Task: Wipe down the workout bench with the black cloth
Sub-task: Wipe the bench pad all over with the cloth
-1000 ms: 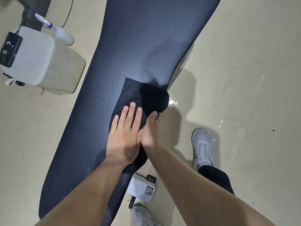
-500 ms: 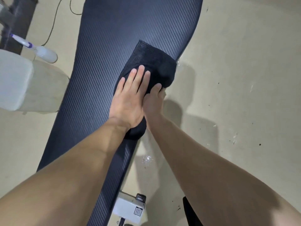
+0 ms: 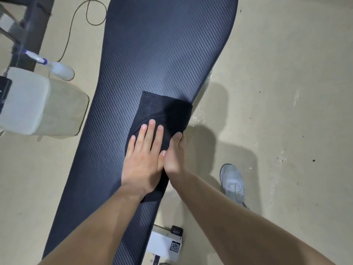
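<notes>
The workout bench (image 3: 152, 54) is a long dark pad with a diagonal weave, running from bottom left to top centre. A black cloth (image 3: 162, 111) lies flat on its right side, draped over the right edge. My left hand (image 3: 143, 159) presses flat on the cloth with its fingers spread forward. My right hand (image 3: 174, 155) sits beside it at the bench's right edge, fingers curled around the cloth's hanging side. Part of the cloth is hidden under both hands.
A white spray bottle (image 3: 57, 67) lies on the floor left of the bench, behind a pale padded block (image 3: 38, 106). A thin cord (image 3: 76, 31) loops on the floor. A white box with a QR label (image 3: 168, 243) sits under the bench. My shoe (image 3: 233, 182) stands to the right.
Both hands slid the cloth away along the bench's right edge, then drew it back toward me. The cloth now lies nearer the middle of the pad again.
</notes>
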